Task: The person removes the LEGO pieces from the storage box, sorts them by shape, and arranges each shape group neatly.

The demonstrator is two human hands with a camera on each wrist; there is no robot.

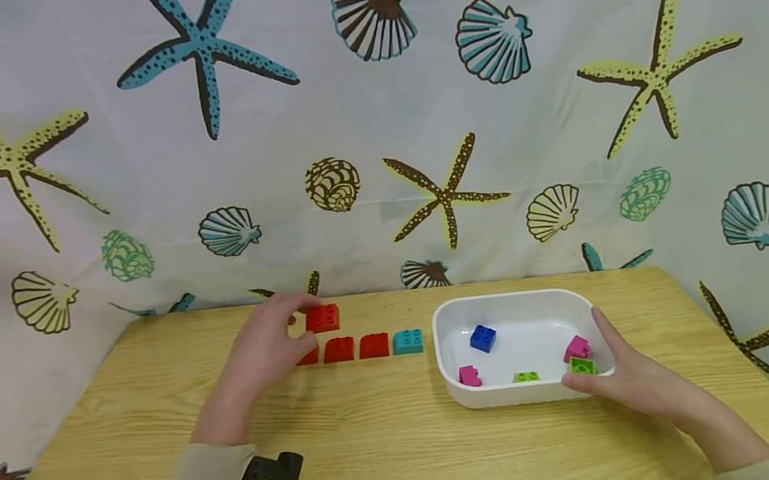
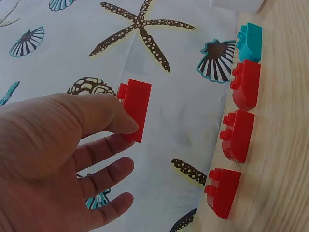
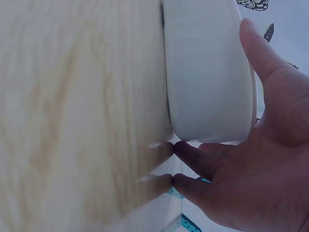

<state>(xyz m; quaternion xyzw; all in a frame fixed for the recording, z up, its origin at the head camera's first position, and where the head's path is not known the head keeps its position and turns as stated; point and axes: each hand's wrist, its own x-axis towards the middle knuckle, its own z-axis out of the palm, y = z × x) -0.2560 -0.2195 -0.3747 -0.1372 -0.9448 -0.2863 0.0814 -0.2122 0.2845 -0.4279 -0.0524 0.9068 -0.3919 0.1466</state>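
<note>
My left hand (image 1: 263, 347) pinches a red toy brick (image 1: 323, 319) between thumb and forefinger, raised above the back of the table. In the left wrist view its studs face left, and the other fingers are spread loosely below. Under it runs a row: a teal brick (image 2: 250, 42) and three red bricks with rounded ends (image 2: 246, 85), standing apart from one another. At the right, my right hand (image 1: 640, 380) holds the right end of a white plastic tub (image 1: 517, 394). Its thumb (image 3: 263, 50) lies on the near rim, while some fingertips touch the table.
Inside the tub are a dark blue brick (image 1: 483, 338), pink pieces (image 1: 577, 348) and green bricks (image 1: 583, 365). A pale curtain (image 1: 337, 115) with starfish and shells hangs behind the wooden table (image 1: 386, 461). A black strap mount (image 1: 272, 470) sits on the left wrist.
</note>
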